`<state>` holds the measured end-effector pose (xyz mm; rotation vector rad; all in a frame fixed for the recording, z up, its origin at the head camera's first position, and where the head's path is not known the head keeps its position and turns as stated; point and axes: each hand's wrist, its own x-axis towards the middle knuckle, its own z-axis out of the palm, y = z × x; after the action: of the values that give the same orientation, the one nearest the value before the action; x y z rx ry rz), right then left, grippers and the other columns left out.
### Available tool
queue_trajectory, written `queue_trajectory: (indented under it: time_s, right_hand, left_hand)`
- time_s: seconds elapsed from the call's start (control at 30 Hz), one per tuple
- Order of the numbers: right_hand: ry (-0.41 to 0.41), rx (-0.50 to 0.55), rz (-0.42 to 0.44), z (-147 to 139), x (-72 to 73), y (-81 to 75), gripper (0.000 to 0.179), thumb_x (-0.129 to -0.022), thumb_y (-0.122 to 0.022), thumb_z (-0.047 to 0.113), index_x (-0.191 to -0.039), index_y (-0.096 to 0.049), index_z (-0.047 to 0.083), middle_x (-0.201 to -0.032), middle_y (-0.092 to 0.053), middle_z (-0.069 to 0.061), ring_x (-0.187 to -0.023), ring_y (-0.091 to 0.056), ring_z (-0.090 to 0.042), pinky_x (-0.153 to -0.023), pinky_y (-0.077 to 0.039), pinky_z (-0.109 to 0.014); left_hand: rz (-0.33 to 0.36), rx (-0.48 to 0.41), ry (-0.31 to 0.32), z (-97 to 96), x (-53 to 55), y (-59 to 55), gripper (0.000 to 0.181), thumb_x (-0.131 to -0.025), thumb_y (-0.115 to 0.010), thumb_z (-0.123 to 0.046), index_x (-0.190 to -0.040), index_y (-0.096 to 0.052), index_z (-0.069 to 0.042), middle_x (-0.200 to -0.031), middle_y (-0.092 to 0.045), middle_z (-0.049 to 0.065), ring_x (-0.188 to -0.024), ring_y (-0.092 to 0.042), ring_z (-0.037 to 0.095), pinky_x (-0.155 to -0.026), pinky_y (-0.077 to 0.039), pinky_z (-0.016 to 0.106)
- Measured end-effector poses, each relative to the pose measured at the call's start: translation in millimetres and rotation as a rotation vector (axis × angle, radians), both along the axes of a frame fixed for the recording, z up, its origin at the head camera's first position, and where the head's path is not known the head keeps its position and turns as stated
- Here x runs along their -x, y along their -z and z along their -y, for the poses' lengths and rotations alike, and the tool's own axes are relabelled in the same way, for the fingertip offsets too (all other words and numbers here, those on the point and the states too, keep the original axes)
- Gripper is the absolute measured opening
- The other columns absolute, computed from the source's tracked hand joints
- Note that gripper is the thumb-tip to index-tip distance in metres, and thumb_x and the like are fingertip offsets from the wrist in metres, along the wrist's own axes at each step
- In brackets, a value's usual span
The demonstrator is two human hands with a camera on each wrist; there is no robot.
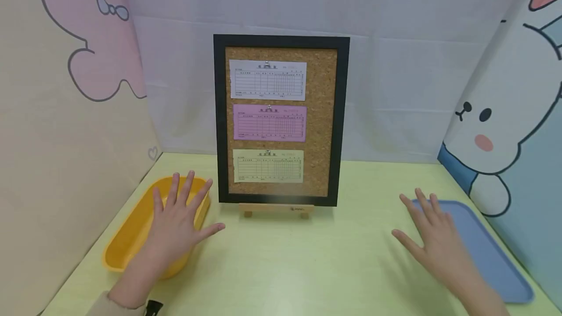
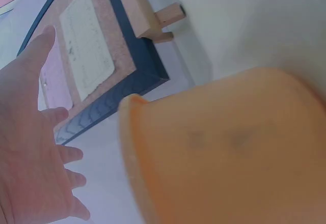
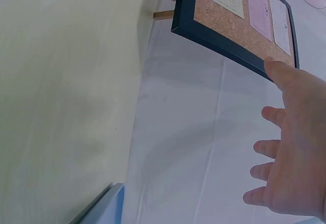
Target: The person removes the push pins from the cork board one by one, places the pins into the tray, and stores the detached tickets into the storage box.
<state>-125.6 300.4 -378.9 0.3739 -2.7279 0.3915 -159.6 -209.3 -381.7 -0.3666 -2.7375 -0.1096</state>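
Observation:
My left hand [image 1: 174,223] is spread with straight fingers over the yellow bin [image 1: 131,230] and holds nothing. On the other side, my right hand [image 1: 441,243] is also spread and bare, beside the blue tray [image 1: 483,247], overlapping its near-left part in the head view. Between them at the back stands a black-framed corkboard [image 1: 322,121] on a small wooden easel [image 1: 276,207]. Pinned to it, top to bottom, are a white form [image 1: 268,84], a pink form [image 1: 270,126] and a yellow form [image 1: 269,167], each with a silver clip at its top edge.
The pale yellow table [image 1: 290,267] runs back to a white cloth wall [image 1: 395,87]. Side walls carry a pink cartoon bear [image 1: 110,57] on the left and a white rabbit [image 1: 496,126] on the right. A black strap end [image 1: 152,307] shows at the left wrist.

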Motion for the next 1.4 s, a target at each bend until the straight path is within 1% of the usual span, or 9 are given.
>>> queue_trajectory:
  time_s: [0.13,0.4,0.5,0.6,0.77,0.9,1.07,1.23,1.4]
  right_hand:
    - [-0.023,0.023,-0.053,7.7,5.5,-14.7,0.076,-0.088,-0.064,0.04,-0.15,-0.024,0.021,-0.157,-0.012,-0.016,-0.144,-0.001,-0.039,-0.105,-0.007,-0.069]
    - [-0.036,0.072,-0.134,26.1,14.9,-43.9,0.079,-0.086,-0.068,0.036,-0.15,-0.024,0.023,-0.157,-0.015,-0.012,-0.145,-0.007,-0.033,-0.114,-0.008,-0.054]
    - [-0.024,0.073,-0.149,35.6,18.5,-54.2,0.08,-0.085,-0.069,0.036,-0.15,-0.024,0.025,-0.157,-0.016,-0.01,-0.145,-0.01,-0.03,-0.109,-0.021,-0.058]
    - [-0.022,0.081,-0.162,45.8,23.3,-62.6,0.08,-0.084,-0.07,0.035,-0.15,-0.025,0.024,-0.157,-0.018,-0.009,-0.145,-0.012,-0.027,-0.095,-0.034,-0.064]
    - [-0.03,0.119,-0.187,62.1,33.2,-72.9,0.078,-0.085,-0.069,0.033,-0.149,-0.026,0.023,-0.156,-0.02,-0.007,-0.144,-0.017,-0.026,-0.088,-0.039,-0.065]
    - [-0.084,0.175,-0.268,74.9,45.2,-78.0,0.077,-0.083,-0.072,0.026,-0.148,-0.03,0.021,-0.154,-0.027,-0.008,-0.139,-0.029,-0.03,-0.09,-0.041,-0.062]
    - [-0.185,0.221,-0.388,91.5,62.9,-85.6,0.075,-0.08,-0.074,0.018,-0.144,-0.037,0.016,-0.149,-0.037,-0.008,-0.133,-0.039,-0.032,-0.094,-0.041,-0.058]
    - [-0.276,0.274,-0.5,107.8,81.1,-95.5,0.063,-0.085,-0.069,0.028,-0.139,-0.043,0.01,-0.142,-0.046,-0.01,-0.128,-0.045,-0.031,-0.099,-0.039,-0.051]
    - [-0.324,0.315,-0.574,122.7,97.1,-104.3,0.058,-0.086,-0.068,0.027,-0.136,-0.047,0.006,-0.136,-0.052,-0.012,-0.125,-0.049,-0.029,-0.102,-0.039,-0.044]
  left_hand:
    - [-0.039,-0.027,0.005,-3.3,6.4,-12.9,0.097,-0.075,-0.059,-0.072,-0.151,-0.019,-0.028,-0.158,-0.002,0.014,-0.144,0.011,0.036,-0.106,0.009,0.066]
    - [-0.024,-0.119,0.006,-12.9,24.6,-36.6,0.097,-0.075,-0.059,-0.071,-0.151,-0.02,-0.027,-0.158,-0.004,0.016,-0.142,0.002,0.043,-0.105,0.007,0.068]
    - [-0.019,-0.154,0.008,-17.2,32.4,-42.6,0.097,-0.074,-0.06,-0.071,-0.151,-0.02,-0.027,-0.158,-0.005,0.017,-0.142,0.001,0.044,-0.104,0.006,0.07]
    - [-0.013,-0.183,0.006,-21.3,38.6,-47.7,0.098,-0.073,-0.062,-0.07,-0.151,-0.02,-0.028,-0.157,-0.007,0.018,-0.142,-0.001,0.045,-0.103,0.003,0.071]
    - [0.012,-0.258,0.009,-27.4,47.8,-53.5,0.097,-0.073,-0.067,-0.065,-0.15,-0.021,-0.028,-0.157,-0.006,0.017,-0.142,-0.002,0.044,-0.104,0.001,0.07]
    - [0.04,-0.335,0.02,-31.9,57.5,-57.0,0.097,-0.075,-0.07,-0.06,-0.15,-0.02,-0.027,-0.157,-0.004,0.016,-0.142,-0.004,0.042,-0.107,-0.003,0.067]
    - [0.023,-0.416,0.056,-36.4,75.7,-62.0,0.095,-0.075,-0.072,-0.055,-0.15,-0.022,-0.024,-0.157,-0.007,0.015,-0.141,-0.01,0.041,-0.108,-0.01,0.064]
    - [-0.004,-0.468,0.073,-42.0,95.1,-74.5,0.093,-0.076,-0.071,-0.056,-0.149,-0.022,-0.025,-0.157,-0.01,0.014,-0.139,-0.016,0.042,-0.106,-0.017,0.066]
    - [0.003,-0.525,0.08,-48.1,106.1,-88.7,0.093,-0.076,-0.069,-0.058,-0.149,-0.02,-0.028,-0.157,-0.008,0.011,-0.14,-0.015,0.041,-0.105,-0.018,0.066]
